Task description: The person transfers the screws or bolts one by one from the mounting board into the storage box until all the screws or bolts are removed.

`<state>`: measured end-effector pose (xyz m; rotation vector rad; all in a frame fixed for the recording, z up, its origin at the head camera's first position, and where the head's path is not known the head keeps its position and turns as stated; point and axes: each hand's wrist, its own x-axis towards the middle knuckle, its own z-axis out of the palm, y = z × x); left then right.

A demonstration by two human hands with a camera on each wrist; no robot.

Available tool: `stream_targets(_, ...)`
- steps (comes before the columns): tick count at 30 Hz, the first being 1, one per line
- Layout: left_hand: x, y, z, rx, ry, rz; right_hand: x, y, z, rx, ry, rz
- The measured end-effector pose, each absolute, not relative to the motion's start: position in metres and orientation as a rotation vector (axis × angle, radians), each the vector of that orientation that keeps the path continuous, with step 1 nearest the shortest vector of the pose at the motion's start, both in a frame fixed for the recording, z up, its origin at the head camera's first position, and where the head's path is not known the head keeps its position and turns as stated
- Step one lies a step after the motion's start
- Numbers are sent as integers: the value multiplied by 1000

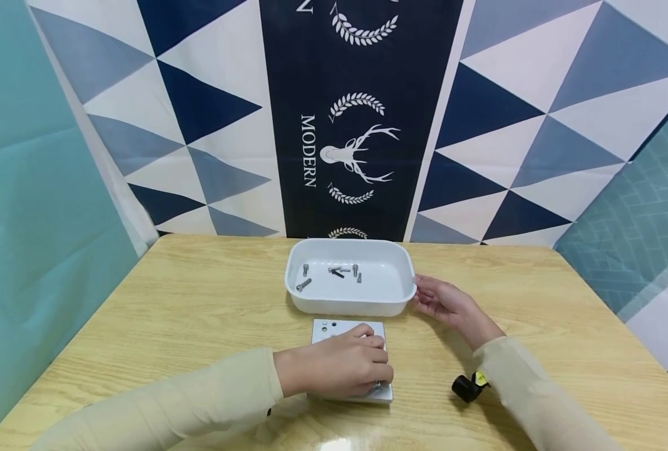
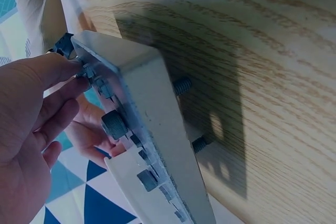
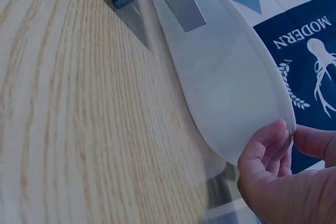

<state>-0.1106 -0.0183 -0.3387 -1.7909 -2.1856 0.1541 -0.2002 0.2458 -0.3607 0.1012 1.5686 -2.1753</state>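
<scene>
My left hand (image 1: 347, 366) is over a silver metal plate (image 1: 387, 396) with holes. In the left wrist view its thumb and fingertips pinch a small screw (image 2: 87, 70) at the plate's end. Other screws, among them a knurled-head one (image 2: 114, 124), stand in the plate, and threaded shafts (image 2: 182, 86) stick out underneath. Beyond the plate is a white plastic tray (image 1: 345, 307). My right hand (image 1: 446, 304) grips its right end, with the rim (image 3: 290, 111) between thumb and fingers in the right wrist view.
Several loose screws (image 1: 304, 284) lie scattered in the tray. The wooden table (image 1: 210, 294) reaches back to a patterned wall cloth (image 1: 221, 125). A black cylindrical piece (image 1: 467, 389) with a yellow-marked part is at the right sleeve.
</scene>
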Motion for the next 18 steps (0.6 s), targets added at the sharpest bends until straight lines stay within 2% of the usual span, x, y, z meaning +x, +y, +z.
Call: stream_targets(18, -110, -18, -342, -1789, -2131, 226, -199, 246, -362, 84, 1581, -2192)
